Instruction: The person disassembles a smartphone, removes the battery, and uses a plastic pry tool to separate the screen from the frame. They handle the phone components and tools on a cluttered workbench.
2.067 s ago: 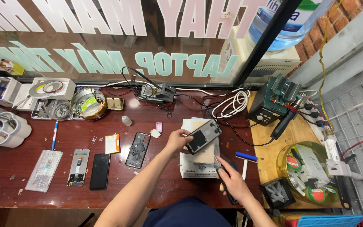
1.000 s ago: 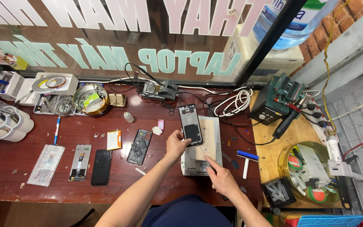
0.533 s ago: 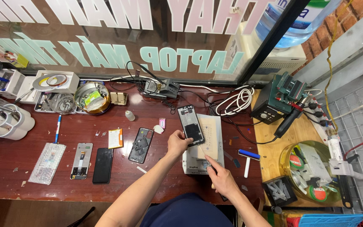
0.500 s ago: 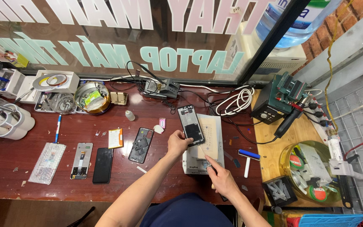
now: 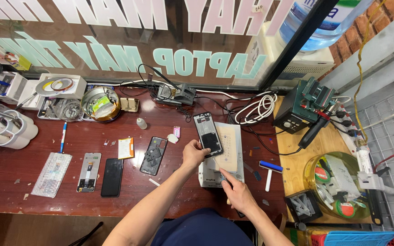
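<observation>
My left hand point(image 5: 193, 153) grips a dark phone frame point(image 5: 208, 134) by its lower end and holds it tilted up over a white heating pad point(image 5: 228, 154) on the red-brown workbench point(image 5: 69, 202). My right hand point(image 5: 237, 193) rests at the pad's near edge and is closed on a thin tool, whose tip points toward the pad. The tool's far end is hidden by the fingers.
Left of the pad lie an open phone back point(image 5: 153, 155), an orange battery point(image 5: 126, 148), a black phone point(image 5: 112, 177), a phone board point(image 5: 89, 172) and a clear sleeve point(image 5: 50, 174). A blue roller point(image 5: 270, 167), a green soldering station point(image 5: 304, 105) and coiled white cable point(image 5: 258, 107) stand right.
My left hand turned the phone frame from lying across the pad to standing nearly upright along it. My right hand moved from the bench's front edge up to the pad.
</observation>
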